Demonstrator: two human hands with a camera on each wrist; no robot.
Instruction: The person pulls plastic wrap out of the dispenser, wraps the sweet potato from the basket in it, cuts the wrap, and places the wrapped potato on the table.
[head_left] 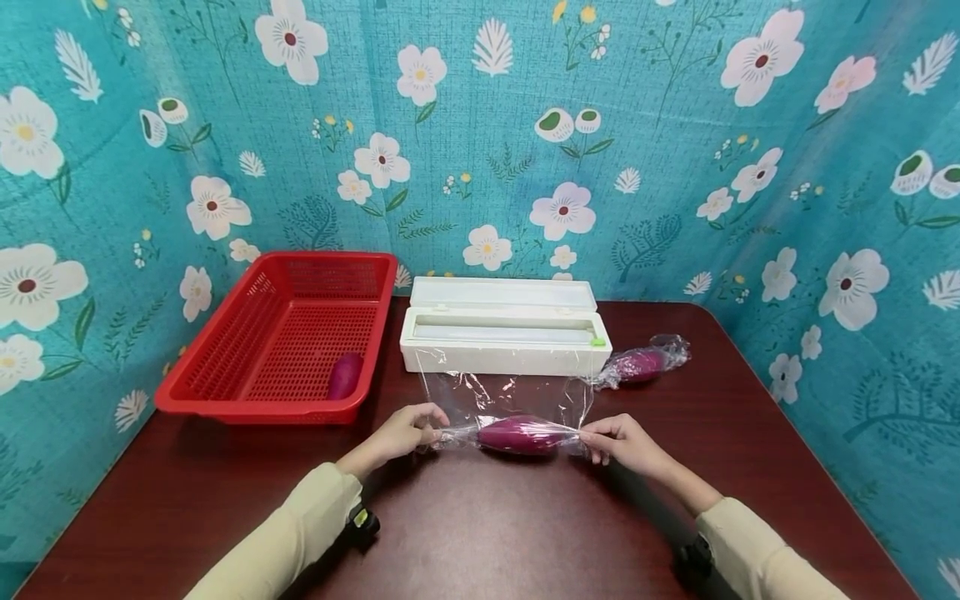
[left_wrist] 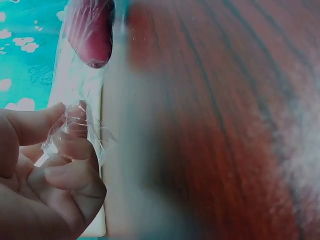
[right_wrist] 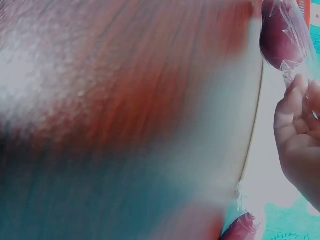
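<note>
A purple, elongated vegetable (head_left: 519, 435) lies wrapped in clear plastic film (head_left: 517, 396), which stretches back to the white film box (head_left: 506, 360). My left hand (head_left: 401, 433) pinches the gathered film at the left end, and my right hand (head_left: 626, 443) pinches it at the right end. In the left wrist view, bunched film shows between the thumb and fingers of my left hand (left_wrist: 55, 172), below the vegetable's tip (left_wrist: 95, 47). The right wrist view shows my right hand (right_wrist: 302, 142) holding twisted film close under the vegetable's end (right_wrist: 282, 42).
A red basket (head_left: 258, 406) with one purple vegetable (head_left: 345, 377) inside stands at the back left. Behind the film, the box's lid (head_left: 504, 294) is raised. Right of the box lies another film-wrapped vegetable (head_left: 640, 365). A flowered teal curtain (head_left: 465, 167) hangs behind the dark table (head_left: 480, 533).
</note>
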